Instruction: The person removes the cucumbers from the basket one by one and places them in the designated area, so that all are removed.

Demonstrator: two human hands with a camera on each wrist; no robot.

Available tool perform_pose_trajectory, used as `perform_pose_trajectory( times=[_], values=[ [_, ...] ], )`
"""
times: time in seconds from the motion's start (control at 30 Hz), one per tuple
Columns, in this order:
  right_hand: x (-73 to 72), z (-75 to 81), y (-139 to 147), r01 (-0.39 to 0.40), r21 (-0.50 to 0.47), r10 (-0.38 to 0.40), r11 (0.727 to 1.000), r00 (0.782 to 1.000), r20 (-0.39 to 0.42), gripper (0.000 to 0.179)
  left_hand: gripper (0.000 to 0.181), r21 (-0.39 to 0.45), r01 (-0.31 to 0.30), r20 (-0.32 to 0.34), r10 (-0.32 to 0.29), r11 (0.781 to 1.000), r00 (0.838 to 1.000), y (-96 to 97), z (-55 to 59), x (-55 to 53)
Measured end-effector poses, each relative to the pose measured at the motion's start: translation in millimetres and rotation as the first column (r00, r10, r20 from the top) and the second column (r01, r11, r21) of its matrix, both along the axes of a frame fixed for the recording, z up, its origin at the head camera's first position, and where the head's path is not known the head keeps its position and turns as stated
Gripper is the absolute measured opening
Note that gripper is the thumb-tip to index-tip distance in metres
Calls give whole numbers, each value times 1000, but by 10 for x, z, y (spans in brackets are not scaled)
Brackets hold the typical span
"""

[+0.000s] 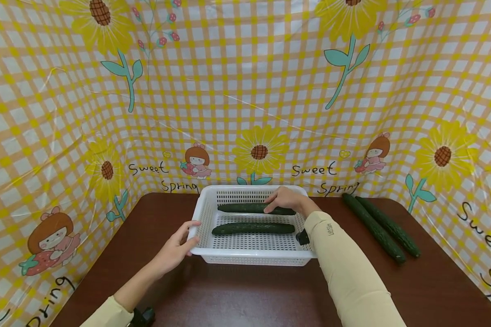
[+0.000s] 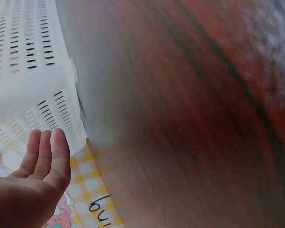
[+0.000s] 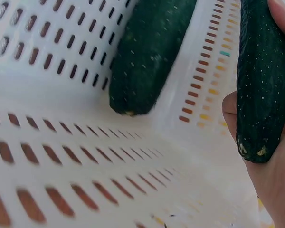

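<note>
A white perforated plastic basket [image 1: 253, 253] stands on the table in the head view, with two dark green cucumbers lying crosswise inside. My left hand [image 1: 176, 247] grips the basket's left rim; in the left wrist view its fingers [image 2: 59, 152] lie against the outer side wall. Reaching into the basket from the right, my right hand [image 1: 286, 200] holds the far cucumber [image 1: 241, 208] near its right end. The right wrist view shows that cucumber's end [image 3: 262, 95] between thumb and fingers. Nearer me, the other cucumber [image 1: 253, 228] rests untouched on the basket's bottom.
Two more cucumbers lie side by side on the right of the brown table [image 1: 245, 295], one on the left [image 1: 372, 227] and one on the right [image 1: 390, 227]. A checked sunflower cloth [image 1: 245, 91] hangs around the table's back and sides.
</note>
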State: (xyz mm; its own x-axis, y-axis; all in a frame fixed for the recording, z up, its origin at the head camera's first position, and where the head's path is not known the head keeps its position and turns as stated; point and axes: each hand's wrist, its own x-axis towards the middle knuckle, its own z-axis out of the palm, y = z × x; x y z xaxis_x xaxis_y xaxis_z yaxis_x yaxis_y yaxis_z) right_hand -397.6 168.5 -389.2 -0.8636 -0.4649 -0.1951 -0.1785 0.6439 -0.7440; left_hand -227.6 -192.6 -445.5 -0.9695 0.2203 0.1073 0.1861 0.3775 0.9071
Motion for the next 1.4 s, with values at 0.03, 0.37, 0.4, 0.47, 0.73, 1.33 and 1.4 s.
perform_pose_trajectory(
  times=[0.03,0.37,0.4,0.47,0.73,1.33,1.4],
  values=[
    [5,20,10,0,1,0,1000,1000,-4,43,44,2,2,-2,-2,1000,1000,-2,-2,-3],
    [-6,124,121,6,-4,-6,1000,999,-36,42,44,6,2,-13,-2,1000,1000,-16,-12,0],
    [-4,133,133,4,-8,-4,1000,999,-38,43,44,6,2,-14,-2,1000,1000,-17,-14,-2],
    [2,147,165,9,-15,-9,1000,999,-40,47,44,6,2,-16,-2,1000,1000,-17,-19,-5],
    [8,242,278,35,-53,-39,998,996,-81,50,44,9,10,-15,-10,1000,1000,-10,-22,-7],
    [60,539,534,101,-95,-113,990,985,-127,54,44,5,3,-15,-3,1000,1000,0,-18,-9],
    [75,536,586,108,-108,-121,988,985,-124,55,43,6,-1,-11,1,1000,1000,-2,-19,-1]
  ],
)
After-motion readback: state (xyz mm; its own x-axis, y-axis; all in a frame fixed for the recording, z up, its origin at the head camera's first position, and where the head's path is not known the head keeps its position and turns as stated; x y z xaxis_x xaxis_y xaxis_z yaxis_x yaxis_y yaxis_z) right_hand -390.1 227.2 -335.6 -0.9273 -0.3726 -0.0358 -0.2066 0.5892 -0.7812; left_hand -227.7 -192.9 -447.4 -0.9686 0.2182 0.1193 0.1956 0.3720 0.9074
